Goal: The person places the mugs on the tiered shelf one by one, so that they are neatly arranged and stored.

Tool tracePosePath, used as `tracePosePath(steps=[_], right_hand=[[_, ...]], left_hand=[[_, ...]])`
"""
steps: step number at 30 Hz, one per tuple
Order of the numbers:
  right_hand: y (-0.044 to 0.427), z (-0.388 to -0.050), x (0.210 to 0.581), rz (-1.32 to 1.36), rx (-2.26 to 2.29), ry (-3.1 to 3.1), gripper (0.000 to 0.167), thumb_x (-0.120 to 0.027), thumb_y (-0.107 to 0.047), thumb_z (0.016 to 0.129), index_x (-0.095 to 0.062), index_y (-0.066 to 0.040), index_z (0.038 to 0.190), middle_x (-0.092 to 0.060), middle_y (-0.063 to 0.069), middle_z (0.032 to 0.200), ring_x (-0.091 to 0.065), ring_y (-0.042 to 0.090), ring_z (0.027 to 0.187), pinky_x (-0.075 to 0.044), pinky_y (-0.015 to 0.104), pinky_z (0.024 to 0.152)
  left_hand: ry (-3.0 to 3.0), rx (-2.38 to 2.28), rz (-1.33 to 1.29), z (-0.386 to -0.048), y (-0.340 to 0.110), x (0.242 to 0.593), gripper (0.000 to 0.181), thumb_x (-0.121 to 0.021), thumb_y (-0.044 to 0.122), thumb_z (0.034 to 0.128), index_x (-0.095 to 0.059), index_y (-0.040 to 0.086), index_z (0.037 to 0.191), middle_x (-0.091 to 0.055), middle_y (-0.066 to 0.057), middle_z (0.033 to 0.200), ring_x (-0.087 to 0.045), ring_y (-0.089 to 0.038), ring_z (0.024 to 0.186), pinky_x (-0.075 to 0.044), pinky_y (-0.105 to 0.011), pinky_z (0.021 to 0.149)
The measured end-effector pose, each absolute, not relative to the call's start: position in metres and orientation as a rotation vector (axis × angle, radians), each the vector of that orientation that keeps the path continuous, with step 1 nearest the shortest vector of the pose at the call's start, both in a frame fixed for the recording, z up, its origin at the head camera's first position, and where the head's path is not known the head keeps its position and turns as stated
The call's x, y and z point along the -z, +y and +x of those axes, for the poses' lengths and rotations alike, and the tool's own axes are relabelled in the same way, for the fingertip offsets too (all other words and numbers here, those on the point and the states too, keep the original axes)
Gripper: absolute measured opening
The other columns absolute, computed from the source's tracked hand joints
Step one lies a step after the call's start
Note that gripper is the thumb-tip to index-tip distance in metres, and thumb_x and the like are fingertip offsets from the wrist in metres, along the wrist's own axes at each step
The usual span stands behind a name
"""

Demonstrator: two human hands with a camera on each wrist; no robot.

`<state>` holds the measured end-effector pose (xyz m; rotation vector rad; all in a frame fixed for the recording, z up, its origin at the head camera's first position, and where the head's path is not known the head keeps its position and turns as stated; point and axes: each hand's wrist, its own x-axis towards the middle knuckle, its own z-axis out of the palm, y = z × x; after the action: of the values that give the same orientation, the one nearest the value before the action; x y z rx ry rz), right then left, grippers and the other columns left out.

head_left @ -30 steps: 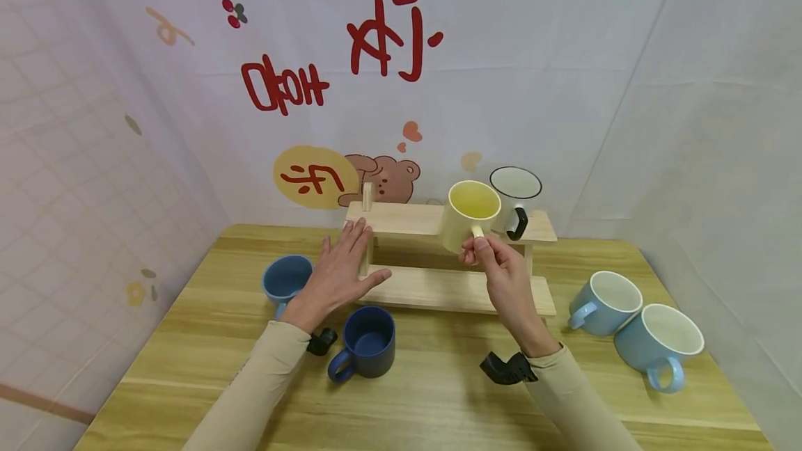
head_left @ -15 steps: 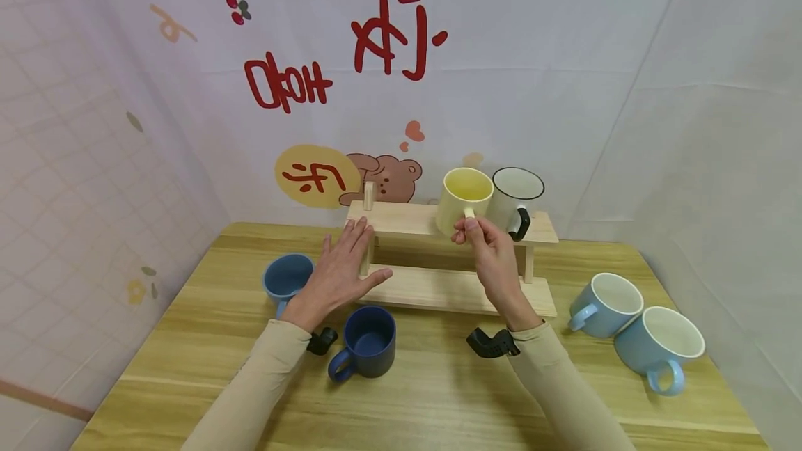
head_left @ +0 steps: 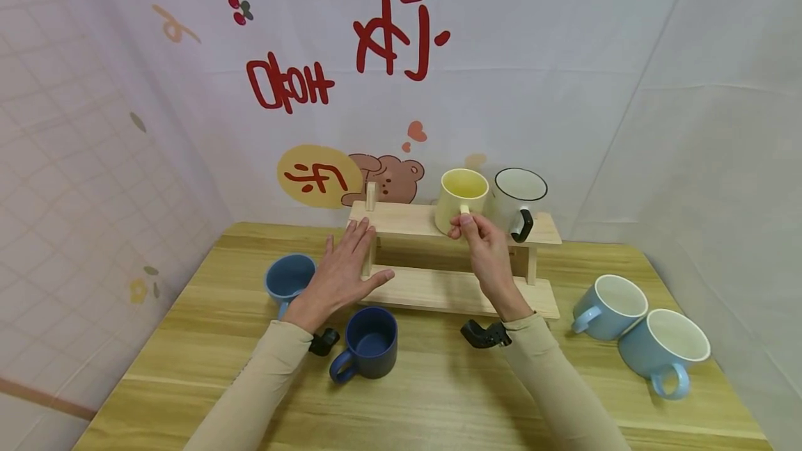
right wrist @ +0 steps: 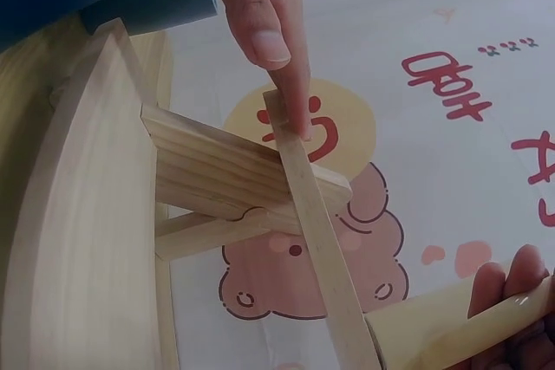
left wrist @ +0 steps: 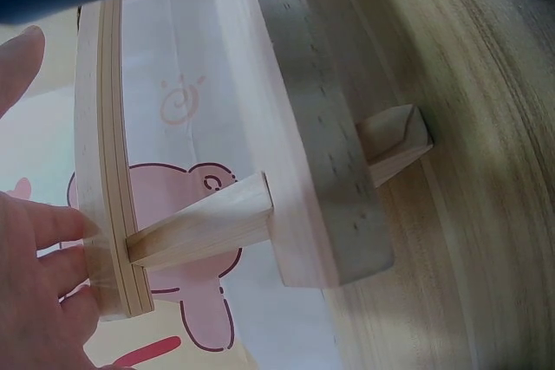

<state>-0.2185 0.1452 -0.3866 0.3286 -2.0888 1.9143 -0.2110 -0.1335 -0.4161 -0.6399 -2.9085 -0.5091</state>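
Observation:
A yellow mug (head_left: 462, 186) stands upright on the top board of a two-tier wooden rack (head_left: 401, 218), just left of a white mug (head_left: 520, 185) with a black rim and black handle. The right hand (head_left: 491, 256) pinches the yellow mug's handle; in the right wrist view, fingers (right wrist: 520, 288) lie at the handle at lower right. At the rack's left end the left hand (head_left: 338, 275) rests its fingertips on the top board, thumb spread out. The left wrist view has its fingers (left wrist: 52, 257) against the board's (left wrist: 113, 171) edge.
A dark blue mug (head_left: 372, 343) stands in front of the rack's left part. Partly behind the left hand is a medium blue mug (head_left: 289, 275). Two light blue mugs (head_left: 610, 306) (head_left: 665, 343) stand close together on the right of the table (head_left: 438, 402). Patterned cloth hangs behind.
The right hand has moved left and slightly up with the yellow mug, from in front of the rack's top board onto it, beside the white mug. The left hand has stayed in place.

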Motion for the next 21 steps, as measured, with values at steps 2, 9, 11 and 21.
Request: tracePosePath(steps=[2,9,11,21], right_hand=[[0.1446,-0.2195,0.3872,0.325,-1.925,-2.086,0.037,-0.051,-0.023,0.111,-0.069,0.009,0.114,-0.068,0.022,0.094,-0.064,0.017,0.096,-0.045,0.032,0.098],[0.1437,-0.2228,0.3874,0.322,-1.934,-2.112,0.041,-0.052,-0.028,0.111,-0.069,0.009,0.112,-0.069,0.017,0.091,-0.063,0.016,0.094,-0.044,0.039,0.1],[0.144,-0.2235,0.3868,0.326,-1.936,-2.117,0.042,-0.052,-0.029,0.111,-0.069,0.009,0.112,-0.069,0.016,0.09,-0.063,0.017,0.094,-0.045,0.041,0.1],[0.1481,-0.2259,0.3825,0.288,-1.93,-2.182,0.043,-0.059,-0.033,0.108,-0.071,0.008,0.119,-0.073,0.012,0.091,-0.06,0.02,0.104,-0.042,0.03,0.092]], left_hand=[[-2.912,0.507,-0.64,-0.2111,-0.1336,0.4165,0.097,-0.051,0.071,0.0971,-0.023,0.008,0.165,-0.01,-0.008,0.174,-0.002,-0.027,0.16,-0.003,-0.064,0.123],[-2.907,0.502,-0.64,-0.2122,-0.1339,0.4181,0.098,-0.051,0.071,0.0971,-0.022,0.008,0.166,-0.01,-0.008,0.174,-0.001,-0.026,0.16,-0.004,-0.063,0.123],[-2.904,0.503,-0.641,-0.2125,-0.1339,0.4185,0.098,-0.051,0.071,0.0971,-0.022,0.008,0.166,-0.01,-0.008,0.174,-0.001,-0.026,0.16,-0.004,-0.063,0.123],[-2.899,0.525,-0.64,-0.2138,-0.1343,0.4207,0.097,-0.051,0.071,0.0972,-0.024,0.008,0.165,-0.01,-0.008,0.174,-0.001,-0.026,0.16,-0.002,-0.063,0.123]])
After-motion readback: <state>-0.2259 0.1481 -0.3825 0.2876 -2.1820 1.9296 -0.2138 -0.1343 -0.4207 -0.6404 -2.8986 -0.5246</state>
